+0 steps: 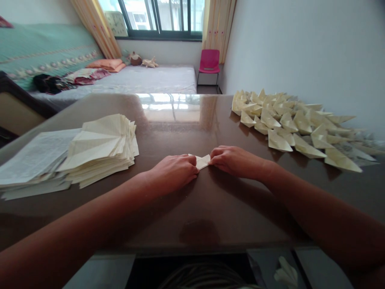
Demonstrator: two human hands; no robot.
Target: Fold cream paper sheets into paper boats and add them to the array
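A small folded piece of cream paper [202, 161] lies on the brown table [192, 208], pressed down between both hands. My left hand [174, 170] covers its left end with fingers curled onto it. My right hand [233, 160] pinches its right end, fingers closed. Most of the paper is hidden under the fingers.
A stack of part-folded cream sheets [102, 148] rests on printed pages [33, 158] at the left. A heap of finished folded paper boats [296, 126] spreads along the right by the white wall. Beyond the table are a bed [135, 78] and a pink chair [209, 62].
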